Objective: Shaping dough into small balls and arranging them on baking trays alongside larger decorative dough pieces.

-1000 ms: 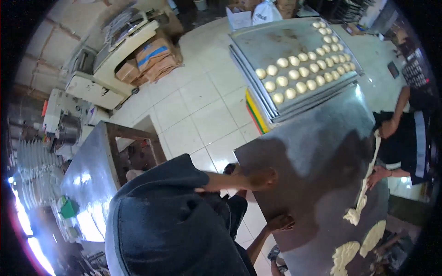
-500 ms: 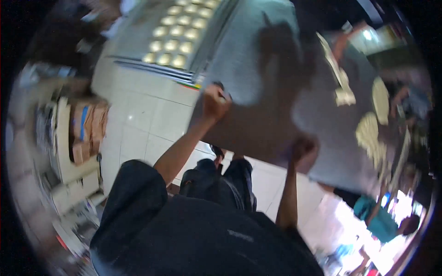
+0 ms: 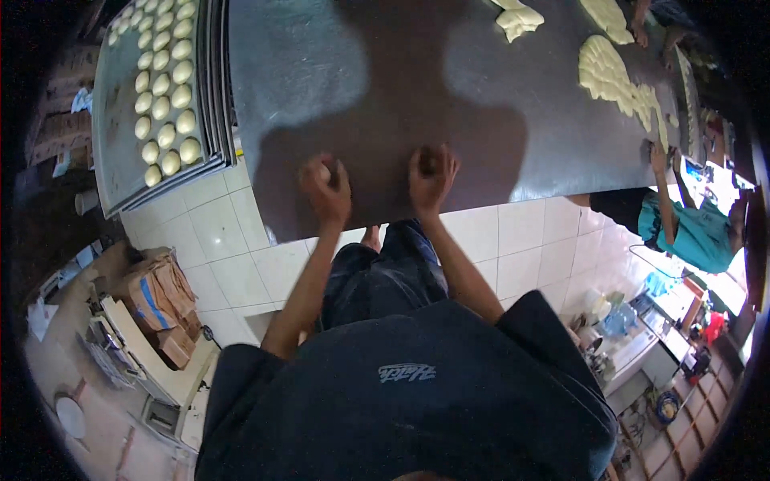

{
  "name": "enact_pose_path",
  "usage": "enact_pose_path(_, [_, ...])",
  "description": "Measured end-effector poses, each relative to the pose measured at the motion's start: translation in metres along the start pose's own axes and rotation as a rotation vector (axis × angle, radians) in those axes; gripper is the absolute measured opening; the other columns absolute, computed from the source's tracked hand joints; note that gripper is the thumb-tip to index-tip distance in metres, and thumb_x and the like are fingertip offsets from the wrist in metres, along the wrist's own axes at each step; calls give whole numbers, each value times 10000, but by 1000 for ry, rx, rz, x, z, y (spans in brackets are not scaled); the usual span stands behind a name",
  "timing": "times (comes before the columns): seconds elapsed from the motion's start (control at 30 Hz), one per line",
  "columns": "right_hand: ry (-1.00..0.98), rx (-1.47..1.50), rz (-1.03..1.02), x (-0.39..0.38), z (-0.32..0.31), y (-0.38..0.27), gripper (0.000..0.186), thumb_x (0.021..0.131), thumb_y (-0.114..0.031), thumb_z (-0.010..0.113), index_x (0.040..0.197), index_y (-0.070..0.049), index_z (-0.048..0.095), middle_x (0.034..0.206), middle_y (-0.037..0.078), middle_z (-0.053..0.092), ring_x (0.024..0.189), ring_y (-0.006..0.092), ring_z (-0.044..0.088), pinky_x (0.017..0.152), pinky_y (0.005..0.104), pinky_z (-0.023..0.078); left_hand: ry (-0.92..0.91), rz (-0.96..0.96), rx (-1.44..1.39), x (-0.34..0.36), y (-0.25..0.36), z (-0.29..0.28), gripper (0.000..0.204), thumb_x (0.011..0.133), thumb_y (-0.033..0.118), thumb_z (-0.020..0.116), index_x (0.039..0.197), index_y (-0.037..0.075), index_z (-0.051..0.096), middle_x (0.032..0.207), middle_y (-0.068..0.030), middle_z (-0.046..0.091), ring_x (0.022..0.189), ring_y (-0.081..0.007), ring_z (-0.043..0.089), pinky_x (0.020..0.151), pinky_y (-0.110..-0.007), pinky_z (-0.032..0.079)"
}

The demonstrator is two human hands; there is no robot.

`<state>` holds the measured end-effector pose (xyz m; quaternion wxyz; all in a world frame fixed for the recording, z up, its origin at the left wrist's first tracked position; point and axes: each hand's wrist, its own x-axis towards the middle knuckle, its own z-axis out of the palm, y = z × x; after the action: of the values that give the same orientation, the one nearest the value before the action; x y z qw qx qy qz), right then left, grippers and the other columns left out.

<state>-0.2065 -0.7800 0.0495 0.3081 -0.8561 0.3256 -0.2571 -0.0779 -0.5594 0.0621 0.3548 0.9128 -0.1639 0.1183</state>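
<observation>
My left hand rests on the dark metal worktable near its front edge, fingers curled round as if cupped. A small pale patch shows between its thumb and fingers, too shaded to name. Beside it, a short gap to the right, my right hand is curled in the same way on the tabletop. What lies under its fingers, if anything, is hidden in my shadow. To the left, rows of pale round dough balls sit on a metal baking tray.
More trays are stacked under that one. Dough pieces and a smaller dough lump lie at the table's right and far side. A co-worker in a teal shirt reaches over the right end. Brown paper bags stand at lower left.
My view has swung, so the trays now appear farther left. My left hand has come in from the table's left corner, and both hands are now close together.
</observation>
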Motion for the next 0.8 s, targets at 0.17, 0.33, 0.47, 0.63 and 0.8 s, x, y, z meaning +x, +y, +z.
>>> enact_pose_path(0.17, [107, 381, 370, -11, -19, -32, 514, 808, -65, 805, 1274, -89, 590, 1258, 128, 620, 1119, 267, 645, 890, 405, 567, -38, -453, -220, -41, 5, -32, 448, 897, 174, 800, 1252, 25, 572, 1221, -145, 584, 1226, -270, 566, 952, -390, 515])
enact_pose_path(0.33, [-304, 329, 86, 31, -23, -43, 653, 769, -247, 908, 1281, -51, 554, 1218, 134, 614, 1040, 252, 657, 837, 379, 566, -188, -261, -337, -13, 1, -31, 603, 839, 223, 856, 1323, 37, 550, 1265, -163, 567, 1217, -294, 569, 1004, -426, 506])
enact_pose_path(0.47, [-315, 173, -71, 51, -15, -47, 667, 740, -278, 926, 1253, -41, 571, 1227, 138, 604, 1055, 254, 647, 855, 383, 565, -334, -417, -186, 11, 21, -22, 798, 791, 231, 885, 1445, 53, 464, 1374, -159, 507, 1259, -298, 539, 1043, -424, 489])
enact_pose_path(0.63, [-534, 93, -91, 55, -4, -55, 576, 779, -250, 899, 1225, -26, 611, 1175, 130, 646, 1091, 227, 642, 885, 362, 563, -434, -129, -189, 34, 37, -27, 601, 813, 194, 857, 1331, 76, 576, 1285, -155, 584, 1246, -313, 540, 1026, -418, 489])
enact_pose_path(0.8, [-863, 413, 492, 80, 16, -101, 584, 805, -200, 873, 1293, -31, 601, 1239, 154, 656, 1104, 230, 653, 933, 351, 555, -332, -386, -387, 71, 16, -79, 428, 835, 163, 837, 1196, 33, 649, 1204, -139, 636, 1136, -296, 619, 953, -397, 532])
